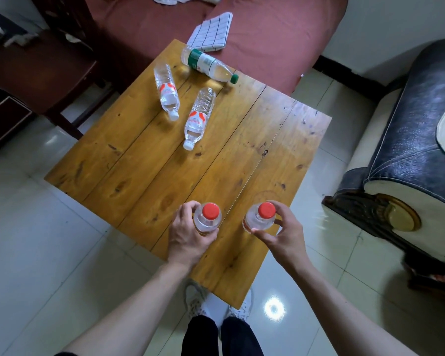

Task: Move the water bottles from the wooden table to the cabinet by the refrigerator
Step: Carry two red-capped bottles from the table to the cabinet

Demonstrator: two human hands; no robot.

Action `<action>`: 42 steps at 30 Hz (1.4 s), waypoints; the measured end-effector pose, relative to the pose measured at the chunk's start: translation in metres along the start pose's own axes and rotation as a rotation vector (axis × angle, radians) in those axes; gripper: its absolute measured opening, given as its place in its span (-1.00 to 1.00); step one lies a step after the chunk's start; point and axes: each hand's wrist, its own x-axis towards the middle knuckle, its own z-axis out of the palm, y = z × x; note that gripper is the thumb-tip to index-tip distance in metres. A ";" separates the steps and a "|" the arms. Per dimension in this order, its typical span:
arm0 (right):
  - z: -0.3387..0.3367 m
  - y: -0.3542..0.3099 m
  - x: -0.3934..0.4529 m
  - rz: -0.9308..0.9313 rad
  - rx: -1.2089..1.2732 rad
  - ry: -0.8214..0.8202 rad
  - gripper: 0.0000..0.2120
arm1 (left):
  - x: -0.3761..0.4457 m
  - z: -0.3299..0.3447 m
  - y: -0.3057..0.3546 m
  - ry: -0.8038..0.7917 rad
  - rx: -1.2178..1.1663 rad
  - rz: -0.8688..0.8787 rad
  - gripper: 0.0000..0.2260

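Note:
Two upright clear bottles with red caps stand near the front edge of the wooden table [144, 160]. My left hand [186, 236] is wrapped around the left red-capped bottle [208, 218]. My right hand [280, 233] grips the right red-capped bottle [261, 217] by its shoulder. Three more bottles lie on their sides at the far part of the table: a white-capped bottle [167, 91] with a red label, a second white-capped bottle [199, 118] beside it, and a green-capped bottle [208, 64] with a green label at the far edge.
A red-covered bed [280, 34] with a checked cloth [211, 32] borders the table's far side. A dark wooden chair [44, 70] stands at the left, a dark leather sofa arm [406, 140] at the right. Glossy tiled floor [49, 240] surrounds the table; my feet are under its near corner.

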 end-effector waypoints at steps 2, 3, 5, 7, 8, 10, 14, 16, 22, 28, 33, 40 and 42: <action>0.001 -0.001 0.001 -0.013 -0.004 -0.004 -0.35 | 0.000 0.001 0.001 0.008 0.000 -0.001 -0.36; 0.001 -0.001 0.002 -0.019 -0.005 -0.002 -0.36 | 0.000 0.002 0.001 0.016 -0.002 -0.002 -0.37; 0.000 -0.001 0.003 -0.029 -0.015 -0.003 -0.36 | 0.000 0.002 0.002 0.036 -0.013 -0.013 -0.38; -0.001 -0.002 0.005 -0.042 -0.022 -0.008 -0.38 | -0.001 0.001 0.002 0.035 -0.018 -0.012 -0.40; -0.001 -0.002 0.005 -0.047 -0.024 -0.010 -0.39 | -0.002 0.000 0.002 0.029 -0.012 0.000 -0.40; -0.002 -0.002 0.007 -0.057 -0.026 -0.007 -0.41 | -0.003 -0.001 0.000 0.017 -0.010 0.018 -0.41; -0.007 -0.001 0.004 -0.060 -0.023 -0.005 -0.45 | -0.003 -0.010 0.008 0.023 -0.056 0.008 -0.37; -0.011 -0.004 0.001 -0.064 -0.041 -0.007 -0.45 | -0.001 -0.017 0.015 0.033 -0.069 0.021 -0.36; -0.035 -0.041 -0.011 -0.115 -0.035 0.010 -0.45 | 0.011 -0.049 0.050 0.043 -0.082 0.087 -0.35; -0.081 -0.105 -0.013 -0.182 -0.012 0.088 -0.45 | 0.020 -0.094 0.106 0.084 -0.135 0.121 -0.38; -0.131 -0.168 -0.017 -0.287 -0.014 0.195 -0.39 | 0.030 -0.137 0.157 0.127 -0.172 0.137 -0.38; -0.191 -0.251 -0.021 -0.417 -0.038 0.325 -0.42 | 0.048 -0.203 0.254 0.145 -0.230 0.248 -0.42; -0.206 -0.270 -0.023 -0.439 -0.035 0.363 -0.43 | 0.052 -0.221 0.277 0.163 -0.273 0.264 -0.42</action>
